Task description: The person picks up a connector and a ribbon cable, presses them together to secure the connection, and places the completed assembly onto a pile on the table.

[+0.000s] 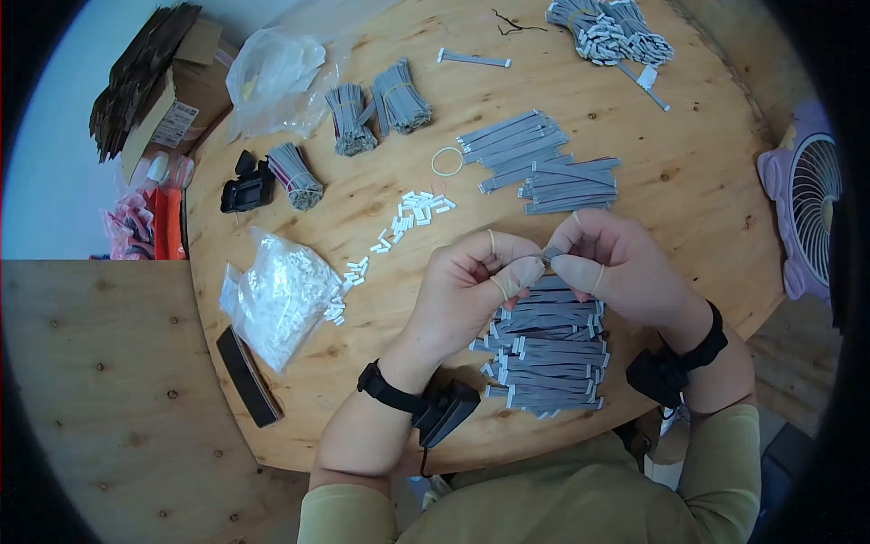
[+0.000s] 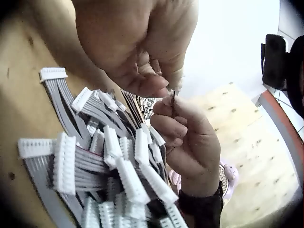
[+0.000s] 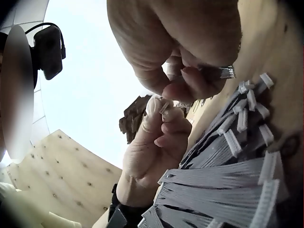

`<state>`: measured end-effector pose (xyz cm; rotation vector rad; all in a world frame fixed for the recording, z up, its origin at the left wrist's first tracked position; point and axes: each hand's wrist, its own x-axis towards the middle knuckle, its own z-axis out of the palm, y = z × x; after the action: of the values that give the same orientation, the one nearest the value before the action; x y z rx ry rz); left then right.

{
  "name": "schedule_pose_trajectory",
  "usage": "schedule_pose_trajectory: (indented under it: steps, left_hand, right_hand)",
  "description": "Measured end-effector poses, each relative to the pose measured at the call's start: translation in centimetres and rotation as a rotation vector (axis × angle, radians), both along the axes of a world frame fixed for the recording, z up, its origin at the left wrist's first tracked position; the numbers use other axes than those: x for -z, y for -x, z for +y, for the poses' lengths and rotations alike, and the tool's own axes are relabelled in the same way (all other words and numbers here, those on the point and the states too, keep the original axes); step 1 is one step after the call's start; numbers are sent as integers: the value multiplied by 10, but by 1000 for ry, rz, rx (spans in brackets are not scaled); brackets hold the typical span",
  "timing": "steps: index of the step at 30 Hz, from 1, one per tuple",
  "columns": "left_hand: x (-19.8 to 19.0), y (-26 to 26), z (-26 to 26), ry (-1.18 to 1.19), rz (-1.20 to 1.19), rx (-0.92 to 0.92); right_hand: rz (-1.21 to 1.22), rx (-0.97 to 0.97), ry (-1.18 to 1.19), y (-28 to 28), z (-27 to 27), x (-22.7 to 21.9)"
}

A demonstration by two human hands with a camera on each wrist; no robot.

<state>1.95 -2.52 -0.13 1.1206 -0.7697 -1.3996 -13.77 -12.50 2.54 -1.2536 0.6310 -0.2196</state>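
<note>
In the head view, both hands meet at the fingertips above a pile of grey ribbon cables (image 1: 548, 354) with white end connectors. My left hand (image 1: 471, 286) pinches a small white connector (image 3: 165, 108) between thumb and index finger, largely hidden by the fingertips. My right hand (image 1: 612, 258) grips a short grey ribbon cable (image 1: 549, 256); bare metal terminals (image 3: 228, 72) at one end stick out beside its curled fingers in the right wrist view. Pale finger covers sit on thumbs and index fingers.
Loose white connectors (image 1: 421, 208) trail from a clear bag (image 1: 285, 295) on the left. Farther back lie cable bundles (image 1: 399, 95), loose ribbon cables (image 1: 517, 150) and a rubber ring (image 1: 447, 161). A black case (image 1: 247, 186) stands near the left edge, a purple fan (image 1: 807, 199) at the right.
</note>
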Motion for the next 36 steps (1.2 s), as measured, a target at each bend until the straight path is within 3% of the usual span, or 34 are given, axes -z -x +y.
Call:
schedule_pose_trajectory:
  steps: [4,13,36]
  left_hand:
    - [1,1,1,25,8,2]
    - [-1,0,2,54,22,-2]
    - [5,1,2,16,-2,-37]
  right_hand:
    - [-7,16,104,-1,4,4]
    - [47,27,-24,-1,1,2]
    - [-21,1,-41,-1,1,2]
